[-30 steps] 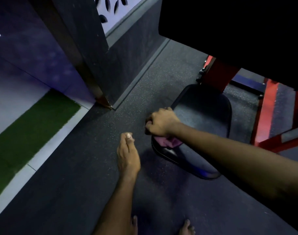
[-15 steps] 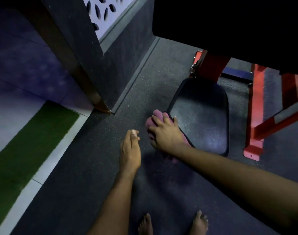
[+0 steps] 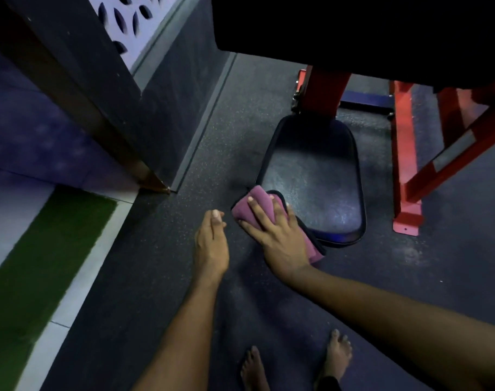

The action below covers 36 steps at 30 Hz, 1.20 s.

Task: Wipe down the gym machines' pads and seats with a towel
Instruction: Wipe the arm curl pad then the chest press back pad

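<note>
A black padded seat (image 3: 314, 182) of a red-framed gym machine sits low in the middle of the head view. A folded purple towel (image 3: 247, 208) lies over the seat's near left edge. My right hand (image 3: 271, 235) presses flat on the towel with its fingers spread and straight. My left hand (image 3: 211, 244) hovers just left of the towel, fingers together and straight, holding nothing. A large black pad (image 3: 353, 32) overhangs the seat from above and hides its far end.
The machine's red steel legs (image 3: 405, 170) stand right of the seat. A dark wall corner with a brass-tipped post (image 3: 153, 183) is at the left. Green turf (image 3: 35, 266) and a white tile strip run along the left. My bare feet (image 3: 336, 356) stand on rubber flooring.
My right hand went from gripping the towel at the seat's near end to pressing it flat on the seat's left edge. The view pulled back and my feet came into sight.
</note>
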Each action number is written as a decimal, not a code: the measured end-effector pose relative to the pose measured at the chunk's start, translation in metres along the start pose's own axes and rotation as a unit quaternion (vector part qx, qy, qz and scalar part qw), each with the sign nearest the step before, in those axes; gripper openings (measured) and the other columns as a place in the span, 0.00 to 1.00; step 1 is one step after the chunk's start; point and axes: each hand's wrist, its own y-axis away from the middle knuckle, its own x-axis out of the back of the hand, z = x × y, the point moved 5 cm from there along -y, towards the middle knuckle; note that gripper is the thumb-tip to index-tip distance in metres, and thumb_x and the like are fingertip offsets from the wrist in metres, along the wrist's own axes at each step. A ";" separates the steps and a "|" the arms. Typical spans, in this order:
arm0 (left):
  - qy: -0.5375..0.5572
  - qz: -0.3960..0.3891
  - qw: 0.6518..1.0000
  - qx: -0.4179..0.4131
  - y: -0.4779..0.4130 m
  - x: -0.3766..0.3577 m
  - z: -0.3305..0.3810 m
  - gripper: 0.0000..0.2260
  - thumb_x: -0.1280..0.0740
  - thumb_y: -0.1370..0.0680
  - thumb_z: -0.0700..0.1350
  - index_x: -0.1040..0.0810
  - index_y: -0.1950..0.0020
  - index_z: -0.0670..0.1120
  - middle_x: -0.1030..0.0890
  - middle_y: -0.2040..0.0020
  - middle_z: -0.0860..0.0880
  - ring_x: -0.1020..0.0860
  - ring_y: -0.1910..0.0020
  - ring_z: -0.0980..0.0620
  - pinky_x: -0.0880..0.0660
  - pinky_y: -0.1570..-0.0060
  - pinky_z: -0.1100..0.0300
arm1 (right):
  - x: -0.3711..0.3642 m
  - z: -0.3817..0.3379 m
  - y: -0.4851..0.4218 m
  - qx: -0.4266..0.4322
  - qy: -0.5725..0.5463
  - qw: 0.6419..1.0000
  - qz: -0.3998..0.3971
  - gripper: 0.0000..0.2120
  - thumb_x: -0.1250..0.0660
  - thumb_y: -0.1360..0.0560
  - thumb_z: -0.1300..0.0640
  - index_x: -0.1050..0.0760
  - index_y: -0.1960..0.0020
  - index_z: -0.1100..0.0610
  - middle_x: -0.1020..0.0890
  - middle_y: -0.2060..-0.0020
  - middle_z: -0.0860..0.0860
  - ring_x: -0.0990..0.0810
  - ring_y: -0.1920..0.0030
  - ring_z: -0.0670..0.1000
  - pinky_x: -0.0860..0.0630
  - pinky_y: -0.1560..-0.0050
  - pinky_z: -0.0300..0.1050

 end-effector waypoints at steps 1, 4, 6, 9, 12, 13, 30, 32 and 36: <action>0.003 0.004 1.000 -0.005 -0.001 0.000 0.001 0.20 0.52 0.14 0.56 0.24 0.40 0.49 0.21 0.46 0.49 0.23 0.46 0.50 0.24 0.43 0.47 | 0.003 -0.006 -0.014 -0.011 0.001 1.000 -0.022 0.34 0.35 0.23 0.55 0.40 0.19 0.43 0.51 0.17 0.54 0.51 0.21 0.71 0.44 0.26 0.74; -0.003 0.039 0.999 -0.021 -0.002 0.005 0.001 0.21 0.53 0.16 0.59 0.24 0.41 0.51 0.21 0.47 0.50 0.22 0.46 0.50 0.24 0.44 0.46 | 0.004 -0.027 -0.059 -0.033 0.056 0.992 -0.105 0.29 0.37 0.19 0.50 0.39 0.20 0.47 0.55 0.18 0.55 0.56 0.21 0.72 0.47 0.26 0.76; -0.009 0.059 0.998 -0.031 -0.002 0.007 0.002 0.20 0.52 0.15 0.57 0.24 0.40 0.51 0.20 0.47 0.49 0.22 0.47 0.50 0.24 0.44 0.46 | 0.003 -0.034 -0.073 -0.054 0.085 0.985 -0.137 0.26 0.38 0.18 0.49 0.36 0.21 0.49 0.53 0.18 0.56 0.56 0.21 0.71 0.47 0.27 0.76; -0.013 0.061 0.997 -0.039 -0.001 0.006 0.005 0.19 0.51 0.14 0.55 0.24 0.40 0.49 0.20 0.45 0.47 0.22 0.46 0.50 0.24 0.44 0.48 | -0.005 -0.031 -0.058 -0.028 0.070 0.992 -0.106 0.27 0.38 0.18 0.49 0.37 0.20 0.49 0.52 0.17 0.55 0.54 0.20 0.70 0.48 0.25 0.74; -0.021 0.051 0.998 -0.038 0.000 0.000 0.008 0.19 0.52 0.14 0.57 0.24 0.39 0.50 0.21 0.45 0.49 0.23 0.46 0.51 0.25 0.45 0.51 | -0.012 -0.014 -0.013 0.030 0.037 0.999 0.003 0.28 0.33 0.22 0.53 0.33 0.22 0.46 0.47 0.17 0.54 0.49 0.20 0.69 0.42 0.26 0.71; -0.021 0.046 0.998 -0.036 0.000 -0.004 0.009 0.19 0.52 0.14 0.57 0.24 0.39 0.51 0.21 0.45 0.49 0.23 0.46 0.51 0.25 0.45 0.51 | -0.015 -0.006 0.003 0.040 0.031 0.998 0.042 0.27 0.33 0.23 0.54 0.30 0.24 0.46 0.45 0.18 0.53 0.46 0.21 0.68 0.39 0.27 0.71; -0.008 -0.038 0.998 -0.049 -0.001 -0.025 0.016 0.21 0.51 0.14 0.57 0.23 0.39 0.48 0.21 0.43 0.50 0.23 0.43 0.50 0.25 0.43 0.51 | 0.004 0.096 0.124 -0.157 -0.157 0.949 0.225 0.28 0.28 0.32 0.67 0.17 0.37 0.43 0.30 0.24 0.50 0.28 0.29 0.62 0.27 0.34 0.59; -0.006 -0.056 0.997 -0.054 -0.005 -0.030 0.024 0.21 0.51 0.14 0.57 0.23 0.37 0.48 0.21 0.41 0.49 0.22 0.41 0.49 0.25 0.39 0.48 | 0.014 0.107 0.135 -0.359 -0.234 0.846 0.318 0.30 0.29 0.35 0.68 0.17 0.37 0.45 0.29 0.25 0.47 0.22 0.40 0.58 0.23 0.43 0.51; -0.027 -0.116 0.991 -0.062 -0.019 -0.049 0.042 0.22 0.51 0.14 0.57 0.28 0.28 0.49 0.25 0.31 0.47 0.27 0.34 0.50 0.32 0.37 0.55 | 0.022 0.083 0.110 -0.536 -0.250 0.706 0.389 0.31 0.36 0.30 0.57 0.26 0.27 0.43 0.35 0.21 0.50 0.23 0.40 0.62 0.29 0.41 0.45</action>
